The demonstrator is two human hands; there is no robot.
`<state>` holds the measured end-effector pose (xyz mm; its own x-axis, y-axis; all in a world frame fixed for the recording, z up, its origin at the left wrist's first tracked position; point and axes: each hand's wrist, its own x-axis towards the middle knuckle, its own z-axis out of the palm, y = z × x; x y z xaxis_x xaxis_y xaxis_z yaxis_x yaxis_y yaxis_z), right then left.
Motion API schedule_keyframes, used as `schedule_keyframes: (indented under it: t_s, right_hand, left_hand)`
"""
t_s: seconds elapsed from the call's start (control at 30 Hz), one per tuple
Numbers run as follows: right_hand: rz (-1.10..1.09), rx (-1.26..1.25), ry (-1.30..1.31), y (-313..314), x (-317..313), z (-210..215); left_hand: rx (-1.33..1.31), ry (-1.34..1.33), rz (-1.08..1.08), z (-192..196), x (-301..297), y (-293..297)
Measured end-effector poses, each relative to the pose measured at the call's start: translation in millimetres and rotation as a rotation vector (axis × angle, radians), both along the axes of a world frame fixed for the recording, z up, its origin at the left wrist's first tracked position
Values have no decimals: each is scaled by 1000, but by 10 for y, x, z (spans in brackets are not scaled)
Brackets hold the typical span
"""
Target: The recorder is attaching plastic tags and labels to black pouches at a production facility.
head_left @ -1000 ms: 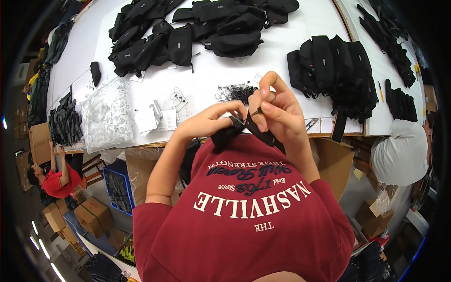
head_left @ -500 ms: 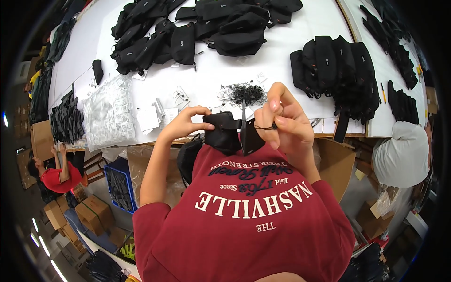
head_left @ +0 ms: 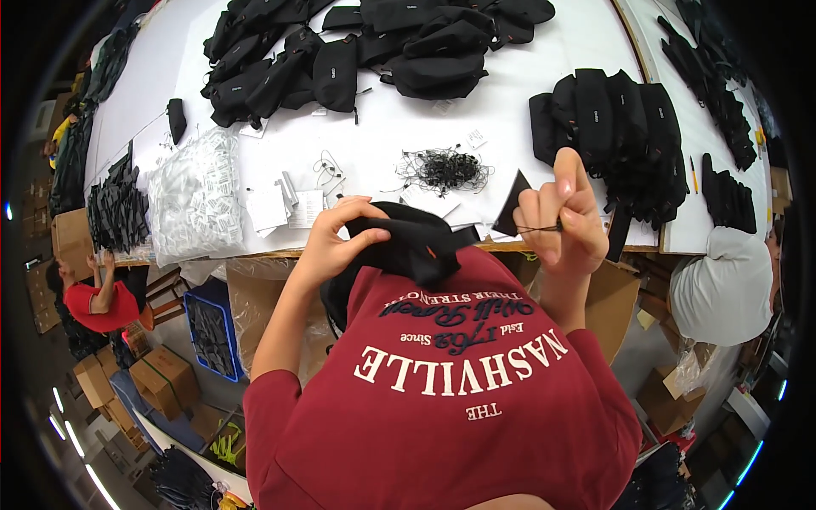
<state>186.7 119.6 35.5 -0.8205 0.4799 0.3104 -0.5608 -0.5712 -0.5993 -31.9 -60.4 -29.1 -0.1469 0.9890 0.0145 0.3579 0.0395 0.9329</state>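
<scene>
My left hand is closed on the upper edge of a black fabric bag, thumb in front. The bag hangs over the table's near edge, in front of my chest, with a small orange tab on it. Apart from it to the right, my right hand pinches a thin black cord. A flat black hang tag is beside those fingers; its tie to the cord is partly hidden. Beyond both hands lies a tangle of black tag cords on the white table.
Black bags are heaped at the far side, with another bag pile at right. Leftward lie white cards, a clear bag of small white pieces and black strips. A co-worker in red is at far left.
My right hand has drawn to the right, away from the bag, with the cord and black tag. The bag has turned and spread out in my left hand.
</scene>
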Motion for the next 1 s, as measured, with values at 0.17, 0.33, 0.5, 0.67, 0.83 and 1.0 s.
schedule_keyframes:
  t_s: [0.17, 0.33, 0.5, 0.67, 0.83, 1.0]
  right_hand:
    - [11, 39, -5, -11, 15, -34]
    - [8, 23, -14, -19, 47, -38]
    - [-15, 13, -33, -32, 54, -57]
    - [-101, 138, -114, 28, 17, -118]
    - [172, 366, -449, -46, -240, -935]
    - [766, 579, -750, -247, -200, -1266]
  left_hand:
    - [-194, -203, 121, 105, 130, 43]
    - [-223, -97, 50, 76, 136, 25]
    - [-259, -140, 68, 52, 114, 8]
    - [-203, -111, 113, 53, 116, -54]
    - [-402, -515, -52, 152, -27, -225]
    - [-474, -623, -320, 43, -150, -414]
